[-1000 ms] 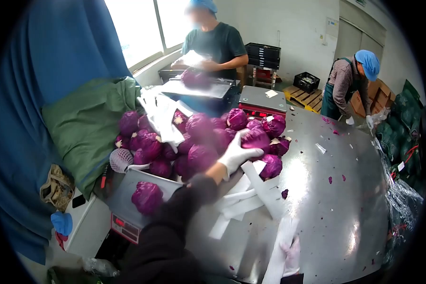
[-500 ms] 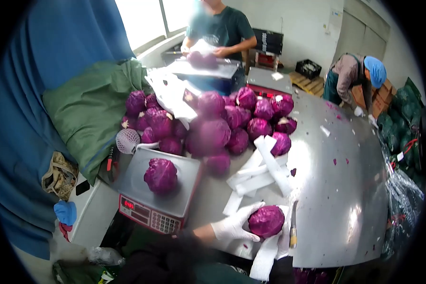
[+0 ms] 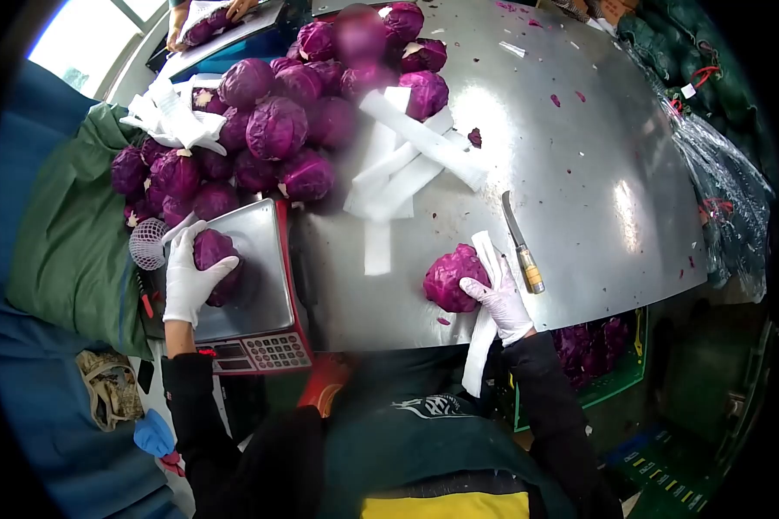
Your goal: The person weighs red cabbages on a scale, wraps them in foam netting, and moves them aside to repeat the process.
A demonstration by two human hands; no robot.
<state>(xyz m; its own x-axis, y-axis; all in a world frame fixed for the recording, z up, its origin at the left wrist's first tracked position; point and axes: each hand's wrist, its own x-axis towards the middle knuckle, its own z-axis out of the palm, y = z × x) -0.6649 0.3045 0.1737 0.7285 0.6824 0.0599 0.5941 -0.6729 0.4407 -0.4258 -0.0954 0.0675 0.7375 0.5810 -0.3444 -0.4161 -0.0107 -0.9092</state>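
My left hand (image 3: 192,281), in a white glove, is wrapped round a red cabbage (image 3: 215,259) on the metal pan of the scale (image 3: 264,277). On the steel table (image 3: 372,311), my right hand (image 3: 500,298), also gloved, rests against the side of another red cabbage (image 3: 455,278). A white foam strip (image 3: 479,346) lies between that palm and the cabbage, its lower end hanging over the table edge. Just right of this hand is a curved knife (image 3: 522,245) with a wooden handle.
Red cabbages (image 3: 276,128) are heaped at the back left, beside loose white foam strips (image 3: 407,169) and a pile of white netting (image 3: 177,117). A co-worker's hands (image 3: 240,9) hold a cabbage at the top left. A green crate (image 3: 619,385) is below the table's right side.
The view has tilted down. My left hand has moved from the cabbage at the right to the one on the scale. My right hand has stayed beside its cabbage and the foam strip.
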